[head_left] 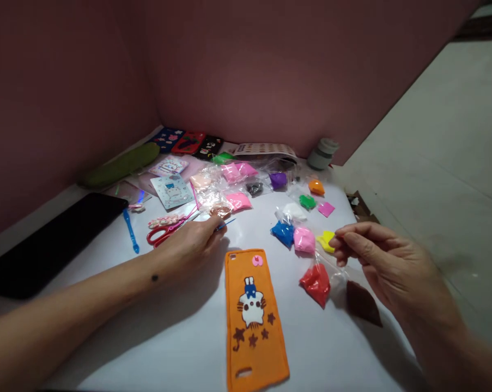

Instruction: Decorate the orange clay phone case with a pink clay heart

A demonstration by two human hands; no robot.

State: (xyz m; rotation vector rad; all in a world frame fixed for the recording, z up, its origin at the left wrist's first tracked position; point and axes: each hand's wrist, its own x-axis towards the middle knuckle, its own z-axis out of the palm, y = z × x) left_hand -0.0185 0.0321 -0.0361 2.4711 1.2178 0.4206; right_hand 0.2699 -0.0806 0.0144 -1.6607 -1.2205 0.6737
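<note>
My left hand (202,235) is closed around a thin blue clay tool (226,224), its pointed tip sticking out to the right. Below it on the table lies an orange clay-covered phone case (257,359), decorated with a white cat in blue, brown stars and a pink piece near the top. My right hand (387,261) hovers over the right side with thumb and fingertips pinched together; whatever they hold, if anything, is too small to make out. Near those fingers sit a yellow clay packet (326,242), a red clay packet (316,284) and a dark brown piece (362,305).
Several bags of coloured clay (238,201) spread across the middle. Red scissors (158,235), a blue plastic tool (130,231) and a black slab (53,245) lie left. Behind are decorated cases (188,142), a green long object (121,165) and a grey jar (323,154), against a pink wall.
</note>
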